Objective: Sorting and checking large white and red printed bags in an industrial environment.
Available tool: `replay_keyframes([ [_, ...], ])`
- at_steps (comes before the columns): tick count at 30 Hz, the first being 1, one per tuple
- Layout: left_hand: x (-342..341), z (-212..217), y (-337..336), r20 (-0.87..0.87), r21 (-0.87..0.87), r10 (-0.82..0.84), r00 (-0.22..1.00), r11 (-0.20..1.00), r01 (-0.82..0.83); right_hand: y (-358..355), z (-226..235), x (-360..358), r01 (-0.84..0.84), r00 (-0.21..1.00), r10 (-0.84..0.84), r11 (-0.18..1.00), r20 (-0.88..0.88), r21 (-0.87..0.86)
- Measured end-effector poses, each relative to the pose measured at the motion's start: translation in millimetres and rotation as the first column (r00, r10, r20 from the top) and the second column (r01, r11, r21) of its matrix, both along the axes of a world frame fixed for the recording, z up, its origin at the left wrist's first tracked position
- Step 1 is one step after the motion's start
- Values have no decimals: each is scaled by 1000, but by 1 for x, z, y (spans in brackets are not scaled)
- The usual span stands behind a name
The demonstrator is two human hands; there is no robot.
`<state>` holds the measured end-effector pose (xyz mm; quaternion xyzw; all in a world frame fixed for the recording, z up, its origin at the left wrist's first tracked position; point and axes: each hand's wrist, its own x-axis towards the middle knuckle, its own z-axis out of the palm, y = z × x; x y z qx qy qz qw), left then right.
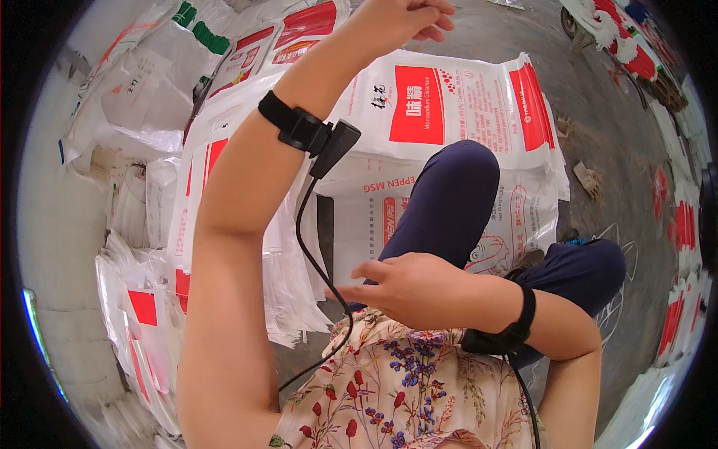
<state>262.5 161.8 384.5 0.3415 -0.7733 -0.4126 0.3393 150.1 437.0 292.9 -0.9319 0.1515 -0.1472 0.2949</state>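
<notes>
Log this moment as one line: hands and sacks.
left hand: at picture's top edge, grip unclear | right hand: loosely open, over trousers | sacks: flat, stacked in front

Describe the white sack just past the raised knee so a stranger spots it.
Find the navy knee near the picture's middle. Just beyond it lies a flat white sack; unlike the nearer sack with outlined drawings, this has a big red block and solid red right-hand band.

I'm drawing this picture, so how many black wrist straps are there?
2: one black strap goes around the left forearm, and the other strap around the right forearm. I see no others.
</notes>
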Motion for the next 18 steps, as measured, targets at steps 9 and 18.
replay_keyframes([
  [9, -2, -11, 113, 419, -259, -43, 907, 952, 165, -36, 87, -105, 215, 893, -340, 898, 294, 385],
  [18, -92, -99, 190, -119, 171, -441, 889, 873, 456, -97, 120, -230, -66, 136, -616, 776, 776, 628],
])
